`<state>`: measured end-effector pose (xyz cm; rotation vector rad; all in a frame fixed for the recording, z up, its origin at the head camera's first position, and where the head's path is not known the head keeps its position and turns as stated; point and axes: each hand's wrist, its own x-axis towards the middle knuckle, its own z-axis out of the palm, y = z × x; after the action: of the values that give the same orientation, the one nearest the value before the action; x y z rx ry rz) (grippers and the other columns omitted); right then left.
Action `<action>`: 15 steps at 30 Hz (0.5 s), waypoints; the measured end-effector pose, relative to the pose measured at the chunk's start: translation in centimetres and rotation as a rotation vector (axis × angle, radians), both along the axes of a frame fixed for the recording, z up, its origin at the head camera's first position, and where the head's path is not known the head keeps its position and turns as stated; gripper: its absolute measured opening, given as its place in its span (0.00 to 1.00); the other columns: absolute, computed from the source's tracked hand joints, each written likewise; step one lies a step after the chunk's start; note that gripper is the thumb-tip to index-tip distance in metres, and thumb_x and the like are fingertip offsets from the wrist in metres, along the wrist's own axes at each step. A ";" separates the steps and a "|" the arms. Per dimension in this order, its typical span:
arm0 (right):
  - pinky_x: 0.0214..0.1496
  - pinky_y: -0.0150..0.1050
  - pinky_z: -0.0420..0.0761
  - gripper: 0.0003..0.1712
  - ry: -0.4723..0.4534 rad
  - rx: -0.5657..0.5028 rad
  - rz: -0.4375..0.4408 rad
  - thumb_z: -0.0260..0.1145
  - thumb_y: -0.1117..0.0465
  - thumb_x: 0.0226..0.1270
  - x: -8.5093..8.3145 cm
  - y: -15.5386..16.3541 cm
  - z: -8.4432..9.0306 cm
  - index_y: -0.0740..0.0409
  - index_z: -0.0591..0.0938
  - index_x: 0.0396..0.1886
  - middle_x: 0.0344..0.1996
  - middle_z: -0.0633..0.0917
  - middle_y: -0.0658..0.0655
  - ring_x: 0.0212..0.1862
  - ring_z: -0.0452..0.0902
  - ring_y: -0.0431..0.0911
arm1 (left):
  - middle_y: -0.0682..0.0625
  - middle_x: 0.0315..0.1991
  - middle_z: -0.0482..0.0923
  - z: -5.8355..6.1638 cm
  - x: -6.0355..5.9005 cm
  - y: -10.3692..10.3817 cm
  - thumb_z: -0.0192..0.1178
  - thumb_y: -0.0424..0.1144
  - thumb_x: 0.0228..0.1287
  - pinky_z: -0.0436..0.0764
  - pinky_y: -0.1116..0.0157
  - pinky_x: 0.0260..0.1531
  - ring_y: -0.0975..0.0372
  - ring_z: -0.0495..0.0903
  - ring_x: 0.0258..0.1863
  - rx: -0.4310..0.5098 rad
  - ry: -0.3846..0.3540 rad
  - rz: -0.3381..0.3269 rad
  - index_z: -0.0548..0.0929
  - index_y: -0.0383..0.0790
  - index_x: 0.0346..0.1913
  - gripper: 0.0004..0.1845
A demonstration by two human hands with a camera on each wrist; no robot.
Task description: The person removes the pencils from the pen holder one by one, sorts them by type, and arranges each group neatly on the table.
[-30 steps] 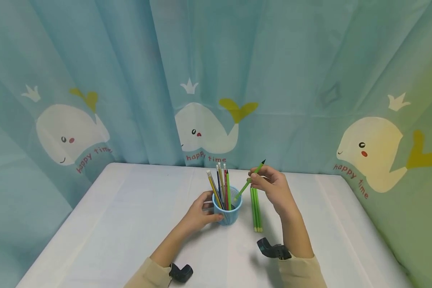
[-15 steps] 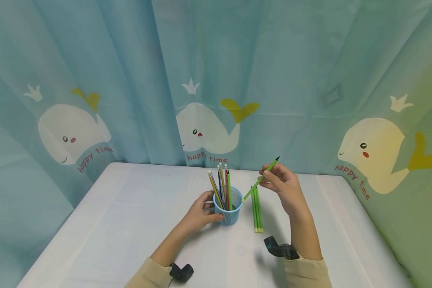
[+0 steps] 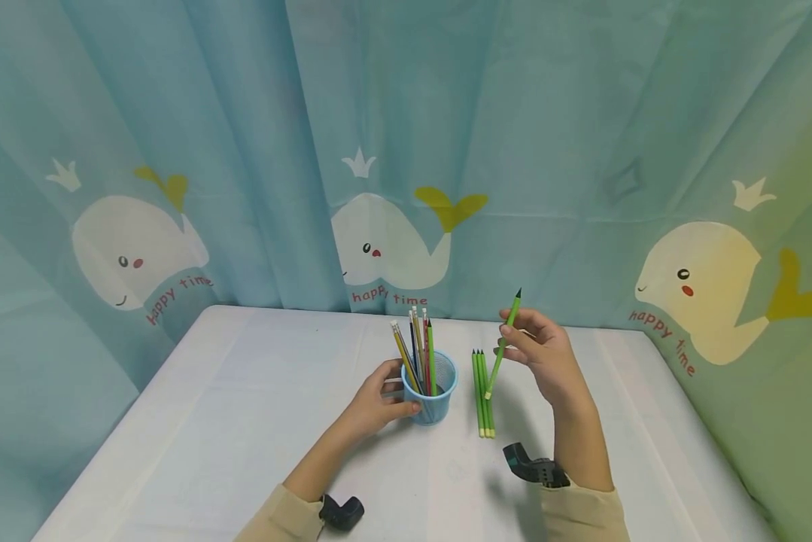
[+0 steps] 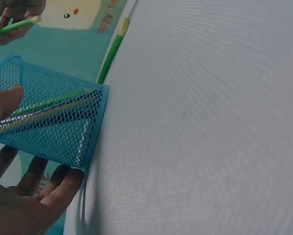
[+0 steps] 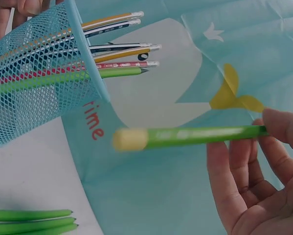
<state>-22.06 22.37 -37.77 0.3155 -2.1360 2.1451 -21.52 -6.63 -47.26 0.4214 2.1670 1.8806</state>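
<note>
Green pencil (image 3: 503,345) is standing nearly upright in the air — dark tip up, eraser end down — just right of the blue mesh pencil cup (image 3: 430,399). Right hand (image 3: 539,354) is pinching its upper shaft; directly beneath it three green pencils (image 3: 483,393) are lying on the white table (image 3: 209,421). Left hand (image 3: 378,404) is curling round the cup — farther from the pencil.

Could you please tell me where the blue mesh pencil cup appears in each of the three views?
Head view: blue mesh cup at table centre, left hand round it.
Left wrist view: cup at left, lying sideways in frame, fingers behind it.
Right wrist view: cup at upper left, pencils pointing right.
Shared landmark: the green pencils lying on the table.
</note>
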 end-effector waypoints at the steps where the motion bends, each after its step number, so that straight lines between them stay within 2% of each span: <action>1: 0.45 0.40 0.88 0.12 -0.001 0.010 0.006 0.65 0.64 0.71 0.0 0.1 0.0 0.59 0.81 0.51 0.46 0.77 0.56 0.41 0.82 0.44 | 0.35 0.67 0.69 0.0 0.0 0.0 0.73 0.33 0.55 0.78 0.50 0.61 0.41 0.73 0.65 0.001 0.000 0.000 0.64 0.37 0.72 0.42; 5: 0.45 0.43 0.89 0.10 -0.025 0.040 0.044 0.63 0.65 0.72 -0.2 0.3 -0.3 0.62 0.80 0.50 0.56 0.76 0.57 0.42 0.82 0.46 | 0.35 0.67 0.68 -0.2 0.0 0.0 0.73 0.34 0.55 0.78 0.50 0.62 0.41 0.72 0.65 -0.002 -0.003 0.000 0.64 0.37 0.72 0.43; 8: 0.46 0.46 0.88 0.10 -0.041 0.065 0.061 0.60 0.66 0.73 -0.4 0.3 -0.3 0.63 0.78 0.51 0.60 0.74 0.55 0.44 0.82 0.47 | 0.35 0.67 0.68 -0.2 0.0 -0.1 0.73 0.34 0.56 0.78 0.49 0.62 0.40 0.72 0.65 -0.002 -0.001 0.002 0.63 0.37 0.72 0.43; 15: 0.46 0.50 0.88 0.21 -0.059 0.053 0.053 0.60 0.66 0.73 -0.4 0.7 -0.4 0.61 0.73 0.64 0.40 0.73 0.57 0.43 0.85 0.47 | 0.35 0.67 0.68 0.0 0.0 0.0 0.72 0.33 0.56 0.77 0.49 0.62 0.40 0.72 0.65 0.002 0.006 -0.009 0.63 0.37 0.73 0.42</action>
<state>-22.46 23.04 -38.19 0.3212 -2.2446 2.1551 -21.52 -6.66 -47.26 0.4369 2.1639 1.8792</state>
